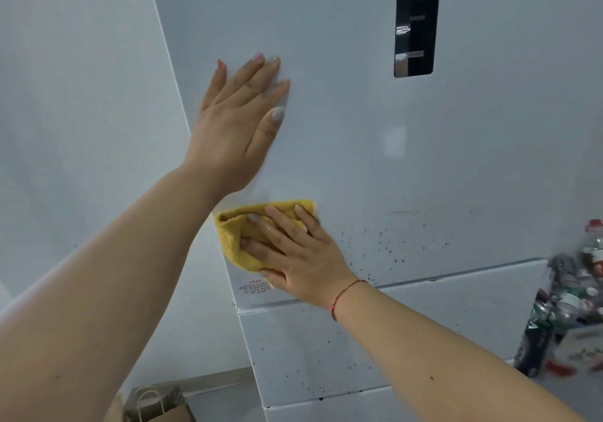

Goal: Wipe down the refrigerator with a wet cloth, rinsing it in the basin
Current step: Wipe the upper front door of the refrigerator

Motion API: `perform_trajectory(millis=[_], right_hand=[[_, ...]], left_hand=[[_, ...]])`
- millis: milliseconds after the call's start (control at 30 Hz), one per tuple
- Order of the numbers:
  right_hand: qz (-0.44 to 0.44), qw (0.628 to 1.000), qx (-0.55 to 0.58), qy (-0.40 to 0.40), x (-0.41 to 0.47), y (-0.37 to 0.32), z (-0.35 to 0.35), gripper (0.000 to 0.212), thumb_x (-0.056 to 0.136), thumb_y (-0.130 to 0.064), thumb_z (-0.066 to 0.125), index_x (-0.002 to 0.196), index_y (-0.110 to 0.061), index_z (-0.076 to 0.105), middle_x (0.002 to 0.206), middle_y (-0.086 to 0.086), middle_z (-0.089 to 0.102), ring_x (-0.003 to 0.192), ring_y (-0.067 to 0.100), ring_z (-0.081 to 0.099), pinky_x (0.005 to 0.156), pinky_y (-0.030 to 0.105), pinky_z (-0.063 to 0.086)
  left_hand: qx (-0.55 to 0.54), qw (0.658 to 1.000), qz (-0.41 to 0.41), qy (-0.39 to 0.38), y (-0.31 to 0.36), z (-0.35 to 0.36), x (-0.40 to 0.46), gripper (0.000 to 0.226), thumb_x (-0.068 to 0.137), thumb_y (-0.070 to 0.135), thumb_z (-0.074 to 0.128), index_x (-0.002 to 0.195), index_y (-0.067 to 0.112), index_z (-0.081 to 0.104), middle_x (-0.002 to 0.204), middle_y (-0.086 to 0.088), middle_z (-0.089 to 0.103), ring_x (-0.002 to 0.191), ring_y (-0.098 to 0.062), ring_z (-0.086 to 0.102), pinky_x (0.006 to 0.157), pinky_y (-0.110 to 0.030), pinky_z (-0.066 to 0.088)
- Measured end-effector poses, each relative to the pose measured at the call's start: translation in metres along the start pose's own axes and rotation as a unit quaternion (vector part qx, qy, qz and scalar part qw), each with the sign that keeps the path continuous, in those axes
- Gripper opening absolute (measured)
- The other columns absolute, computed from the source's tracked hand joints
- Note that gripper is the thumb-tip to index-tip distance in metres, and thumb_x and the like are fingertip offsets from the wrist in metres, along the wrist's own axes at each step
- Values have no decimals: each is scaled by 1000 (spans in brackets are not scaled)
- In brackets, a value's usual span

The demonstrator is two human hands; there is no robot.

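Part of the yellow cloth [239, 242] hidden under the fingers [261, 222]. Far right of the fingers, blurry bottles [567, 301] cut off. Below them, paper bag [160, 405] cut off.

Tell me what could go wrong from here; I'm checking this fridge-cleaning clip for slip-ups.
1. The yellow cloth under the right hand sits left of the dark specks; a wipe that stays put may miss them.
2. A wet cloth swept upward could drip on the black control panel.
3. The left hand pressed flat on the refrigerator door may leave prints on the wiped surface.
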State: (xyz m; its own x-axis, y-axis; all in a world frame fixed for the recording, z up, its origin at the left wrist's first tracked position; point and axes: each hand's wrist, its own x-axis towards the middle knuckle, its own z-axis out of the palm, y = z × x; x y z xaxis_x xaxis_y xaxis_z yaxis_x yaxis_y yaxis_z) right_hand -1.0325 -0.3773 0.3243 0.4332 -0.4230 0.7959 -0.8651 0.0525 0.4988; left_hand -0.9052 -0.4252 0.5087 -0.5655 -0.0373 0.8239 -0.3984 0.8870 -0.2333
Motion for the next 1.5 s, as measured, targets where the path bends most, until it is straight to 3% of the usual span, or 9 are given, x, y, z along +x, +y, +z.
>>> perform_trajectory(millis=[200, 433, 533, 667, 733, 800, 1000, 1233, 1500], right_hand=[[98, 994, -35, 35, -50, 73, -17, 54, 92, -54, 52, 141, -32, 47, 152, 3, 37, 141, 28, 33, 112, 55, 28], [317, 946, -58, 21, -113, 164, -41, 58, 97, -56, 27, 139, -18, 37, 152, 16, 29, 143, 36, 22, 114, 56, 21], [460, 887, -32, 21, -133, 184, -49, 70, 96, -59, 15, 148, -12, 23, 157, 19, 19, 146, 34, 15, 117, 53, 16], [646, 753, 44, 117, -122, 158, -43, 78, 96, -59, 14, 150, -4, 22, 157, 21, 17, 145, 35, 16, 118, 50, 14], [704, 691, 64, 149, -105, 131, -34, 75, 95, -52, 18, 149, -2, 23, 155, 23, 20, 144, 37, 19, 118, 47, 14], [724, 670, 68, 151, -91, 100, -23, 74, 95, -51, 19, 148, 0, 27, 153, 25, 24, 142, 41, 22, 117, 48, 15], [621, 775, 75, 92, -39, -6, 5, 63, 97, -54, 19, 139, -8, 29, 146, 31, 31, 138, 41, 22, 113, 60, 17], [273, 957, 92, 38, 4, -69, 19, 49, 88, -48, 56, 132, -26, 51, 152, 10, 25, 144, 37, 18, 116, 58, 8], [-45, 996, 69, -42, -16, -40, 20, 58, 94, -61, 37, 145, -34, 39, 155, -2, 32, 146, 23, 22, 120, 48, 12]], left_hand=[[0, 999, -23, 24, 2, 8, -2, 58, 102, 40, 15, 143, 13, 46, 156, -6, 33, 149, -18, 17, 121, -45, -1], [1, 998, -29, 48, 3, 17, -2, 58, 103, 38, 14, 143, 9, 45, 155, -9, 34, 148, -21, 18, 120, -47, -2], [-3, 998, -26, 52, 2, 18, -2, 57, 103, 37, 15, 143, 9, 45, 155, -9, 34, 148, -21, 18, 120, -46, -2], [0, 999, -26, 37, 3, 15, 0, 56, 103, 36, 15, 145, 10, 42, 156, -8, 31, 149, -21, 16, 120, -47, -3], [6, 999, -32, 20, 6, 12, -2, 58, 102, 38, 13, 146, 10, 41, 157, -9, 29, 149, -21, 14, 120, -48, -3], [9, 999, -35, -2, 11, 8, -1, 61, 101, 41, 11, 147, 11, 38, 159, -8, 26, 150, -21, 11, 120, -48, -4], [22, 998, -33, -56, 10, -4, -2, 66, 98, 46, 7, 151, 14, 31, 162, -5, 16, 151, -18, 4, 121, -44, -7], [18, 997, -42, -59, 12, -5, -4, 68, 97, 48, 6, 151, 15, 31, 162, -5, 15, 151, -17, 2, 120, -44, -8], [-19, 999, -34, -18, 33, 15, -7, 64, 99, 45, 11, 146, 13, 42, 159, -9, 24, 150, -20, 9, 121, -47, -4]])
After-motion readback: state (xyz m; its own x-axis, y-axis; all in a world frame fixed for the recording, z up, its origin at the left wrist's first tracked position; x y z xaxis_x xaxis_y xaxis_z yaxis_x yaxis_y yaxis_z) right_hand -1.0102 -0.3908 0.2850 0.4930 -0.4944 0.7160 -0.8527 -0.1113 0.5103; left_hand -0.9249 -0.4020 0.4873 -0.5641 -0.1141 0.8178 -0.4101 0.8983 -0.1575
